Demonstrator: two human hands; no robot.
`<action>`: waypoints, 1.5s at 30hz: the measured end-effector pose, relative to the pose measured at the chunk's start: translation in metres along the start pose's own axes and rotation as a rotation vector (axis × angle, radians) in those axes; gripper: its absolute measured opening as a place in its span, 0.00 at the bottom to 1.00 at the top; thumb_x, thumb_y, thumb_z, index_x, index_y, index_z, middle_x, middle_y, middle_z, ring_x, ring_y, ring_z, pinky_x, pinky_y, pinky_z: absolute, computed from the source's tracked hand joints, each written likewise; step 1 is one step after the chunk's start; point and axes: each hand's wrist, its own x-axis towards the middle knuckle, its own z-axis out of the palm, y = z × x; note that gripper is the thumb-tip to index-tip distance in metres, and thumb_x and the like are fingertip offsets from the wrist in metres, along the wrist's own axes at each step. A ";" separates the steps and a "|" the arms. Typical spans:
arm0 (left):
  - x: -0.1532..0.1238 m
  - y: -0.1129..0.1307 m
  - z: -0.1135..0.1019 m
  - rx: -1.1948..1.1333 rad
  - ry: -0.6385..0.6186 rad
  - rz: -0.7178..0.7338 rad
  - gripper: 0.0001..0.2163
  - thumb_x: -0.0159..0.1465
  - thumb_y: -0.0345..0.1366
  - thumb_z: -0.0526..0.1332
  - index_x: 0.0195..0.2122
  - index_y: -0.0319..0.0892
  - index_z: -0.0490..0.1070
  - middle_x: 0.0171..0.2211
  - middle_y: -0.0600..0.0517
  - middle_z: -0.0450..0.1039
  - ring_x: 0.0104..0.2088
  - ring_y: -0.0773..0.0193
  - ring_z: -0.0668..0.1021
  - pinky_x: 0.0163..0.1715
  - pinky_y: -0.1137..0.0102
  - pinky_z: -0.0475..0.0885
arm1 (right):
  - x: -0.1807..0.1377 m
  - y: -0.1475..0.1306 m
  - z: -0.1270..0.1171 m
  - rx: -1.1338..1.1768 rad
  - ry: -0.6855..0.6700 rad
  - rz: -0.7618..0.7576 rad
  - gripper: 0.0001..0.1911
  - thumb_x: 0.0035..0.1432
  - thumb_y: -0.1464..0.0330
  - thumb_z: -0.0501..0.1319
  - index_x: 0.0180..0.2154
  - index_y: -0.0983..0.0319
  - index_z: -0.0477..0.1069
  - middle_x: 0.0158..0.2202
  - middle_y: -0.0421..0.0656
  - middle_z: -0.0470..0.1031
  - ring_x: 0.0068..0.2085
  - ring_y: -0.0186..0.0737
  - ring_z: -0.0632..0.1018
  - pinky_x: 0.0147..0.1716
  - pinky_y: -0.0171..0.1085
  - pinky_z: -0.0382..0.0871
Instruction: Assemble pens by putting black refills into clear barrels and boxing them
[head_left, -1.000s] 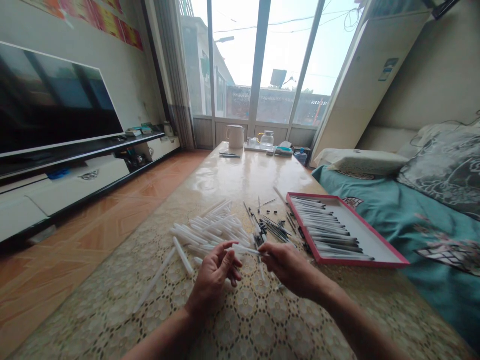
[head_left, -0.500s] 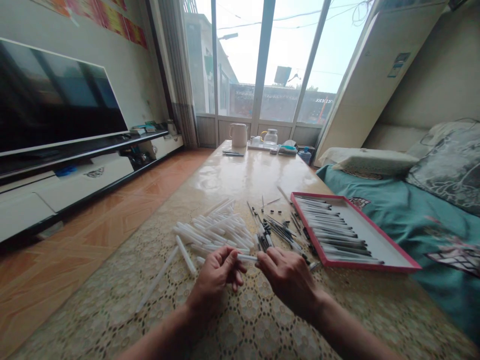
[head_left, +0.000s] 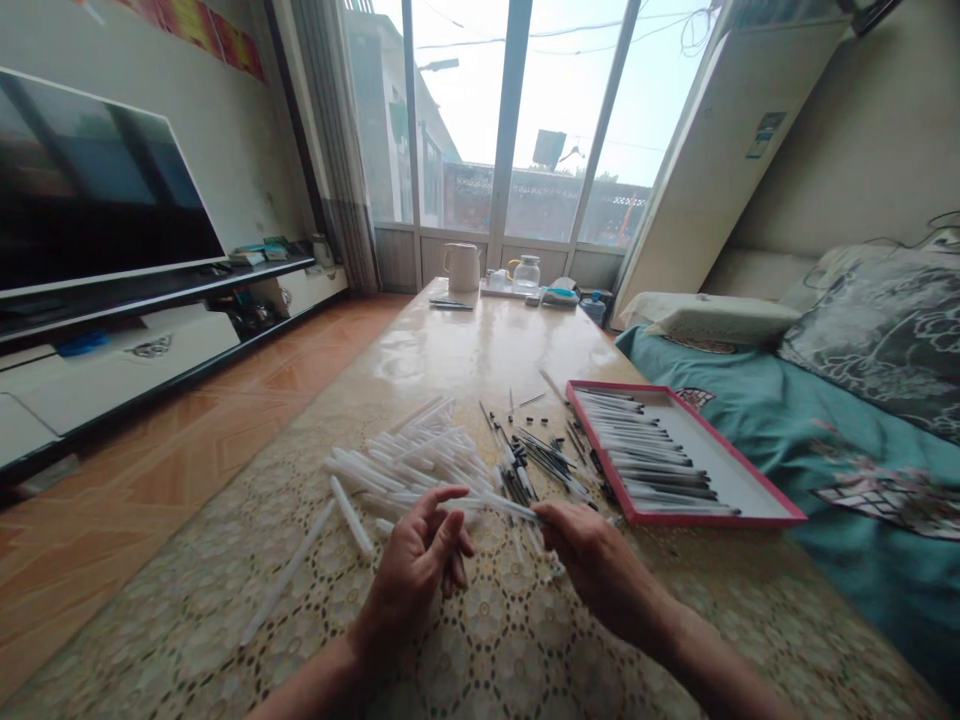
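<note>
Clearly, the right hand [head_left: 592,555] pinches 1 white tube [head_left: 491,504] by its end, above the table [head_left: 487,340]; the left hand [head_left: 416,565] is slack, fingertips barely on it. So thin a hold could let it tip and drop into the pile [head_left: 405,455].

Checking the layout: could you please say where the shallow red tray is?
Head view: the shallow red tray lies at the table's right edge, beside thin dark rods.

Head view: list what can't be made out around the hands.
All in the head view.
End of the white tube: hidden inside the right hand.
Whether fingers of the left hand touch the tube: blurred.
Small dark parts: too small to identify.
Both forearms: cut off by the bottom edge.
</note>
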 end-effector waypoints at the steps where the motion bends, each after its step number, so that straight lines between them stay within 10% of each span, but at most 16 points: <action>1: 0.001 0.000 -0.001 0.012 0.027 0.008 0.20 0.59 0.48 0.60 0.46 0.40 0.65 0.20 0.57 0.71 0.12 0.71 0.70 0.11 0.77 0.62 | -0.003 0.011 -0.008 -0.023 0.033 0.013 0.12 0.64 0.73 0.47 0.42 0.60 0.68 0.33 0.43 0.76 0.34 0.38 0.75 0.35 0.35 0.63; 11: 0.002 0.006 -0.003 0.076 0.090 0.013 0.18 0.57 0.46 0.61 0.43 0.40 0.66 0.20 0.57 0.70 0.14 0.70 0.69 0.13 0.75 0.64 | -0.046 0.156 -0.075 -0.445 0.339 0.261 0.13 0.60 0.65 0.52 0.40 0.59 0.73 0.43 0.49 0.76 0.45 0.49 0.74 0.44 0.44 0.64; 23: 0.004 0.007 -0.004 0.087 0.116 0.008 0.18 0.56 0.47 0.63 0.41 0.40 0.68 0.20 0.57 0.70 0.14 0.70 0.69 0.12 0.76 0.64 | -0.049 0.177 -0.068 -0.433 0.241 0.251 0.12 0.58 0.66 0.54 0.39 0.57 0.76 0.40 0.46 0.77 0.43 0.45 0.76 0.40 0.41 0.66; 34: 0.005 0.008 -0.007 0.051 0.213 0.045 0.18 0.55 0.47 0.63 0.40 0.40 0.68 0.20 0.57 0.70 0.14 0.70 0.69 0.11 0.76 0.62 | -0.025 0.128 -0.053 -0.273 0.380 0.173 0.10 0.58 0.66 0.55 0.38 0.59 0.73 0.39 0.48 0.75 0.44 0.47 0.74 0.43 0.43 0.66; 45: 0.013 0.014 -0.022 -0.112 0.465 0.051 0.19 0.51 0.45 0.66 0.39 0.39 0.68 0.18 0.59 0.69 0.14 0.73 0.67 0.12 0.79 0.59 | 0.047 0.001 0.022 -0.026 0.036 0.008 0.08 0.55 0.76 0.58 0.37 0.61 0.70 0.37 0.44 0.71 0.41 0.40 0.72 0.42 0.37 0.64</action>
